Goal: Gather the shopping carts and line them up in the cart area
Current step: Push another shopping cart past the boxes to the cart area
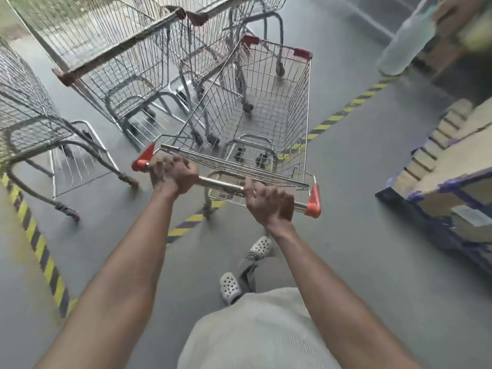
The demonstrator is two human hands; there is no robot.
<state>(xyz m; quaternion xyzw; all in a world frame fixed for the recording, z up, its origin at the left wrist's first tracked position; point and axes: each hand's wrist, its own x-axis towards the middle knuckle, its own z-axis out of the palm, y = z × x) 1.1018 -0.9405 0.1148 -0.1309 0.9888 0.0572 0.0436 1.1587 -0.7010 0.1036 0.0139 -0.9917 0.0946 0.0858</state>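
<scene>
Head view: both hands are wrapped around the metal handle bar [226,184] of a small wire shopping cart [255,113], the left hand [173,174] near its left orange end cap, the right hand [269,203] near the right one. The cart's basket is empty. Ahead and left of this cart stand larger carts [117,57] (blurred), one at the far left [29,102]. Yellow-black floor tape [343,110] runs right of the cart, with stacked boxes [447,161] beyond.

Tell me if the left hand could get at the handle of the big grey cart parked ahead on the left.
Probably not from here: the left hand grips the small chrome wire cart's handle bar, and the large grey wire cart's handle lies well beyond it.
</scene>
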